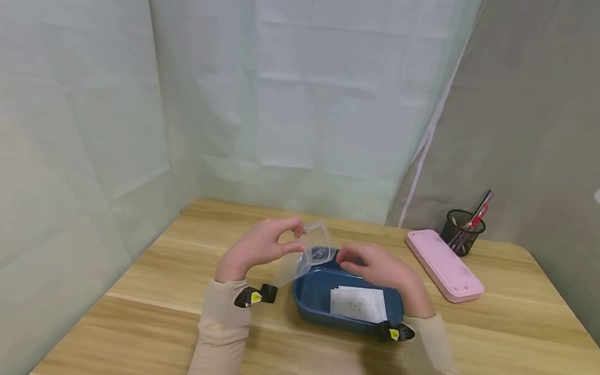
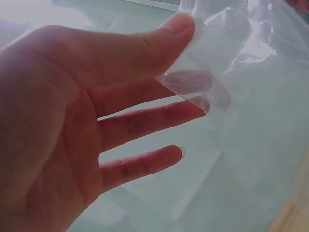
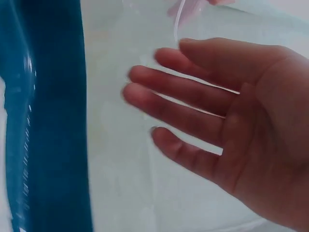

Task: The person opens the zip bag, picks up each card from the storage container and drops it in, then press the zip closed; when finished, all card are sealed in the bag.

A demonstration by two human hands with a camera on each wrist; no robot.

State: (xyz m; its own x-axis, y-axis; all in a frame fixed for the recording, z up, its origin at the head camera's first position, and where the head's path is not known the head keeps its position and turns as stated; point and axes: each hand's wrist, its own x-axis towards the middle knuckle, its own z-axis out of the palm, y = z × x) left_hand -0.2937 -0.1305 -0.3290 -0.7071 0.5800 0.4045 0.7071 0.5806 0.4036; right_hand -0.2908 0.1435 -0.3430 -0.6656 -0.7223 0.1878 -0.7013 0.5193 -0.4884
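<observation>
Between the left hand (image 1: 265,247) and the right hand (image 1: 381,271) hangs a bag (image 1: 319,240), its longer extent slanting down toward the left wrist. Left thumb and fingers pinch one edge, making that hand the nearer; the right fingertips, loosely bent, stand close by the opposite edge, whether gripping it cannot be told. Bag clear, thin, creased, glossy. Below, chiefly under the right hand, a blue tray (image 1: 312,293) with white packets (image 1: 356,304). Beyond the right hand, a pink case (image 1: 445,266), then a pen cup (image 1: 460,236).
</observation>
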